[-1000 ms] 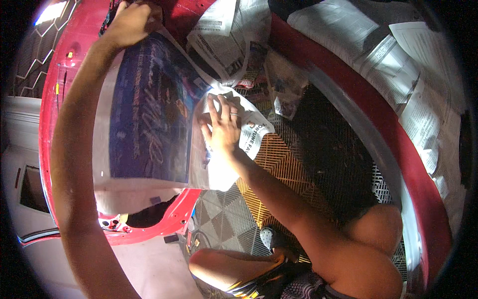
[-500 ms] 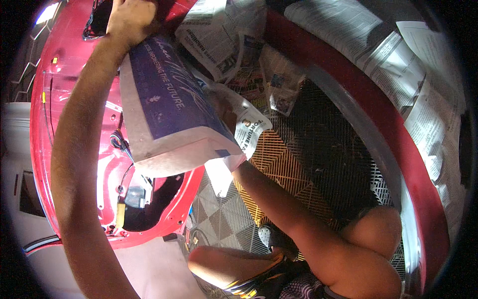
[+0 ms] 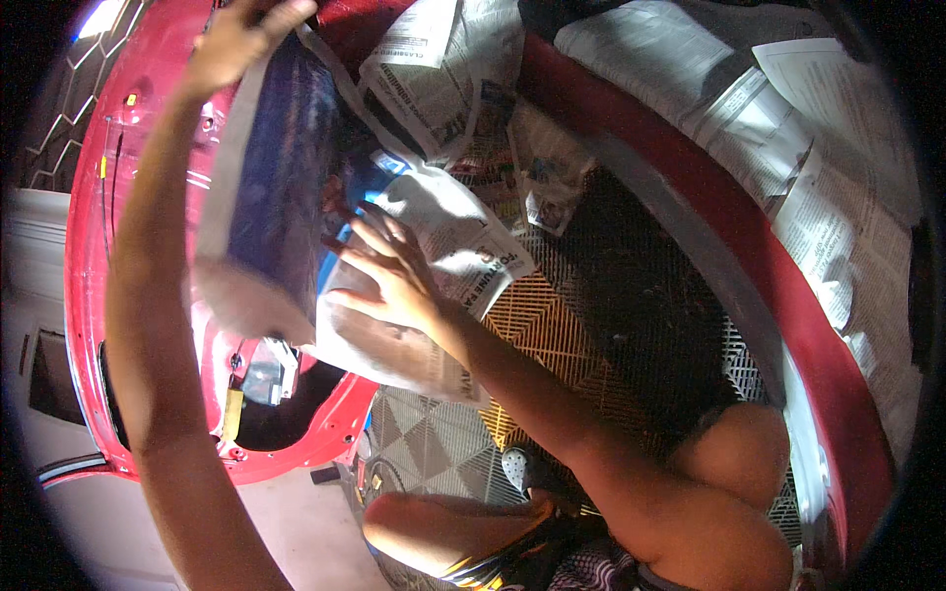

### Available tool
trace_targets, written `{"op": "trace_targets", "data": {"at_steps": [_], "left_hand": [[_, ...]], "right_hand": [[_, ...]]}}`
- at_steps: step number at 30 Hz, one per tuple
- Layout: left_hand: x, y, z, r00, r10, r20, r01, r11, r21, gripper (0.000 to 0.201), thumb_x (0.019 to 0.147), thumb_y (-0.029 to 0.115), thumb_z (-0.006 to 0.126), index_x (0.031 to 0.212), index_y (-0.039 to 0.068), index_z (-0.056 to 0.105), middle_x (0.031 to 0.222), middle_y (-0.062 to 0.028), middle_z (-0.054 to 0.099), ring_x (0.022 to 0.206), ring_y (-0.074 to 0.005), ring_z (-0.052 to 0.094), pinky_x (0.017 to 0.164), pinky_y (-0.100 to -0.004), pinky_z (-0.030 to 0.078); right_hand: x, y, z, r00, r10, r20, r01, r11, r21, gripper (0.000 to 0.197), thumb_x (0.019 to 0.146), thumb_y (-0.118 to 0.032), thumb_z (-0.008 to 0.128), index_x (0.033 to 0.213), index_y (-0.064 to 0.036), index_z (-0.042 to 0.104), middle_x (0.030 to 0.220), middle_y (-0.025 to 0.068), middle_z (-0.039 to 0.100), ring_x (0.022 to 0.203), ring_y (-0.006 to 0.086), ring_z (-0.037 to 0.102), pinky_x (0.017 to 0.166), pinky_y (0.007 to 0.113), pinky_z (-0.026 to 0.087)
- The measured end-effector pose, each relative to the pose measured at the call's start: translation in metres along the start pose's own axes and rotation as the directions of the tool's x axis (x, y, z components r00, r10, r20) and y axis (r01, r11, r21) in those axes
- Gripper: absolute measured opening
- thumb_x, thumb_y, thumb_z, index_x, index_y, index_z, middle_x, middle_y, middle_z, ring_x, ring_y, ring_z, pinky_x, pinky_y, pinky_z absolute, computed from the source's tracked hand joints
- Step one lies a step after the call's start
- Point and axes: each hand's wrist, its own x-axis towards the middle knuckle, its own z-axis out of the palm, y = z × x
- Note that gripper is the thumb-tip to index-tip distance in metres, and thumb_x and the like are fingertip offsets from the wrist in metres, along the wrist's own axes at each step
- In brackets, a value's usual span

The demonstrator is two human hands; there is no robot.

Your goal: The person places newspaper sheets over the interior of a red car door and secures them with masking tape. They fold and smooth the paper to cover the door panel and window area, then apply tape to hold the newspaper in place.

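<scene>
A newspaper sheet with a dark purple panel (image 3: 281, 167) hangs along the inner side of a red car door (image 3: 89, 246). My left hand (image 3: 236, 49) is at the sheet's top edge, fingers apart, partly cut off by the picture's upper rim. Lower down, my right hand (image 3: 389, 271) spreads its fingers over a white newspaper sheet (image 3: 419, 360), beside the purple one. Close to its fingertips runs a blue strip (image 3: 365, 192); whether that is tape or print I cannot tell. The purple sheet's lower end is blurred.
More newspaper (image 3: 414, 98) covers the area beyond my right hand. A red car body sill (image 3: 729, 177) curves down the right, with newspaper (image 3: 838, 236) past it. Below are black and orange grid floor tiles (image 3: 542, 325). The door has a dark opening and a yellow tag (image 3: 233, 414).
My right hand has come out from behind the purple sheet and now lies on the white one. My left hand's fingers have opened and moved slightly upward. The purple sheet has swung toward the door.
</scene>
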Motion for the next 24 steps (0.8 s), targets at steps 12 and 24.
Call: {"op": "trace_targets", "data": {"at_steps": [12,24], "left_hand": [[-0.294,0.128,0.078,0.850,0.473,-0.233,-0.357,0.842,0.405,0.041,0.084,0.018,0.074,0.124,0.009,0.070,0.134,-0.0183,0.062,0.120,-0.0366,0.062,0.094,-0.0459,0.053],[-0.220,0.012,0.088,0.933,0.259,-0.251,0.016,0.665,0.746,0.061,0.094,0.034,0.072,0.152,0.030,0.054,0.168,-0.0092,0.034,0.154,-0.0372,0.030,0.125,-0.0594,0.020]], "right_hand": [[0.004,-0.014,0.024,0.991,0.011,0.130,-0.023,0.996,0.088,0.075,0.090,-0.048,0.070,0.148,-0.0027,0.054,0.161,0.0205,0.041,0.145,0.0455,0.038,0.115,0.059,0.033],[-0.033,0.063,0.054,0.823,0.414,-0.390,-0.500,0.853,-0.148,0.087,0.093,-0.030,0.069,0.160,0.0053,0.026,0.162,0.0363,0.022,0.149,0.0557,0.021,0.121,0.064,0.021]]}}
